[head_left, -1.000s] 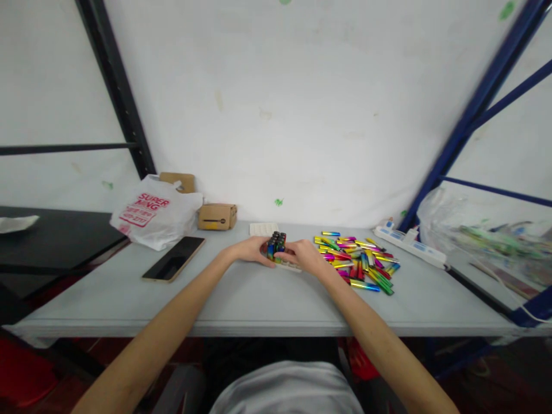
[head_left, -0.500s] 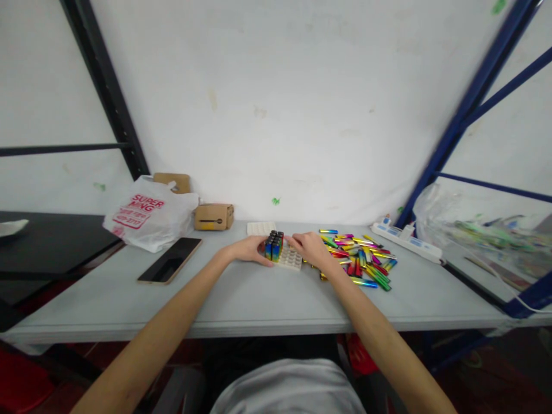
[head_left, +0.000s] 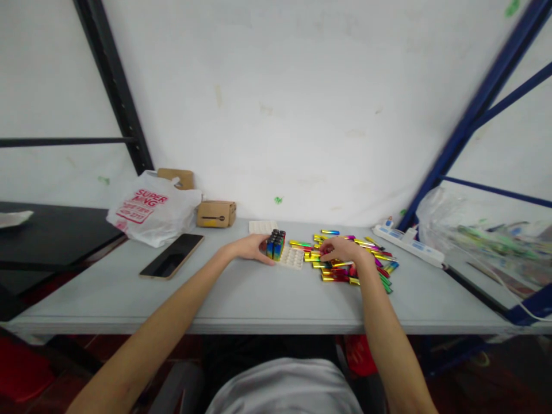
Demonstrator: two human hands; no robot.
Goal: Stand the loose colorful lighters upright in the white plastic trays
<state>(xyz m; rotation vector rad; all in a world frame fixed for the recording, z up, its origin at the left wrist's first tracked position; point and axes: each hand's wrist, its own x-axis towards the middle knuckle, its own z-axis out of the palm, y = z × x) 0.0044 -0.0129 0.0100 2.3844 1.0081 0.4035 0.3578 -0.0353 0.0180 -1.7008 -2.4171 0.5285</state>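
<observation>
A white tray with rows of round pockets lies mid-table. At its left end stand several upright lighters with black tops and shiny blue, green and yellow bodies. My left hand is curved round that group from the left, thumb at the front and fingers behind. To the right is a loose pile of metallic lighters in gold, red, green, blue and purple. Over the pile's left part, my right hand has its fingers bent down around a lighter, whose far side is hidden.
A second white tray lies behind my left hand. On the left are a phone, a white plastic bag and a small cardboard box. A power strip and clear plastic bag sit on the right.
My right hand has moved right, from the tray to the lighter pile, uncovering the tray's right end. My left hand stays at the upright lighters. The camera view has shifted slightly.
</observation>
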